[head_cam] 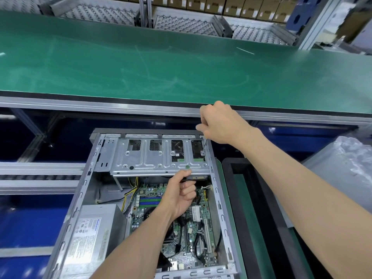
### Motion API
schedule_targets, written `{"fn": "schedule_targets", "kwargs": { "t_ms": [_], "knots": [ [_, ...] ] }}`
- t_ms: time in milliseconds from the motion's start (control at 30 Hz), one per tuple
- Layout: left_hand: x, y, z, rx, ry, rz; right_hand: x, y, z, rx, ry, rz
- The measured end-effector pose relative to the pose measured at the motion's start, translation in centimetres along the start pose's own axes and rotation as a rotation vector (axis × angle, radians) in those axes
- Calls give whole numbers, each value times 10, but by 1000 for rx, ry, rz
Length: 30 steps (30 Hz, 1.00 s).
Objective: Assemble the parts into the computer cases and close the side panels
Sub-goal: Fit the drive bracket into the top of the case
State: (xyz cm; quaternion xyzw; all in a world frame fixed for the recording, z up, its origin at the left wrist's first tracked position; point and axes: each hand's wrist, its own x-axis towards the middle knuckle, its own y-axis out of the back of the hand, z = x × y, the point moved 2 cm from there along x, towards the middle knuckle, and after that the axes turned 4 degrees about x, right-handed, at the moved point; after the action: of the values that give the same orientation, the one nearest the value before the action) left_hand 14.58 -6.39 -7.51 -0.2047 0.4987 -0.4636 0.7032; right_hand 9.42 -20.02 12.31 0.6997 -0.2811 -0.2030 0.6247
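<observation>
One head-worn wide-angle view looks forward and steeply down, close above the open computer case [153, 198].

Screwdriver [204, 145] handle hidden inside right hand [220, 122].

right hand [219, 121] grips screwdriver [204, 146] on drive cage [159, 158] | left hand [181, 194] holds cage edge

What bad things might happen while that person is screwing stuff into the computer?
The screwdriver in the right hand stands tilted on a screw at the metal tray; it might slip off. A dropped screw could fall onto the green circuit board below. The left hand holds a part under the tray's edge, so fingers might get pinched.
</observation>
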Motion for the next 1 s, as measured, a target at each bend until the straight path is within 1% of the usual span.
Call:
{"fn": "schedule_targets", "kwargs": {
  "t_ms": [167,300,467,600,633,733,767,867,900,1000],
  "knots": [
    [0,0,0,6,-2,1,1,6,-5,37,1,-93],
    [1,1,0,5,-2,0,3,4,-6,13,-32,-44],
    [1,2,0,1,-1,-2,3,6,-9,27,13,-98],
    [0,1,0,5,-11,6,2,3,-12,-123,-6,-5],
    [-1,0,0,6,-13,7,1,3,-13,-129,-2,-9],
    [0,1,0,0,-12,9,2,4,-13,-10,25,-64],
    [0,1,0,-1,-10,11,3,4,-12,-9,12,-58],
    [1,1,-1,1,-9,12,2,4,-11,-142,-26,14],
    [0,1,-1,2,-11,12,2,5,-11,-146,-29,11],
    [1,3,-1,2,-11,11,3,6,-9,0,-17,-70]
  ]
}}
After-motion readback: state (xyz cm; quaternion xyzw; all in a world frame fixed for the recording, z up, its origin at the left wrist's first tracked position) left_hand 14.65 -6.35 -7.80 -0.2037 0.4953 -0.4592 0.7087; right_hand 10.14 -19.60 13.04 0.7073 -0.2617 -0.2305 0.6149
